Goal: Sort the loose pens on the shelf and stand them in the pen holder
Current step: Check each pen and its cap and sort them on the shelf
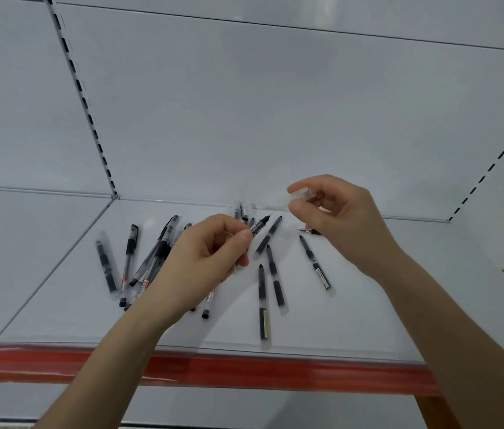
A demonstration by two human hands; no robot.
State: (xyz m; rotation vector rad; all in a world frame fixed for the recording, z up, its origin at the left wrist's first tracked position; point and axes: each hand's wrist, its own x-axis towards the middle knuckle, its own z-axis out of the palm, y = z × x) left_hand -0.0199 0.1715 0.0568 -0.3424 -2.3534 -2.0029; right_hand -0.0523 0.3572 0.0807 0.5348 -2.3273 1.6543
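Several black-and-clear pens lie scattered on the white shelf. My left hand pinches an uncapped pen with its needle tip pointing up and to the right. Up and to the right of that tip, my right hand holds a clear pen cap between thumb and forefinger. Cap and tip are apart. A heap of pens lies left of my left hand, partly hidden by it. No pen holder is in view.
The shelf has a red front strip and a white back panel. Slotted uprights run up the back corners. A small dark pen piece lies on the shelf by my right hand.
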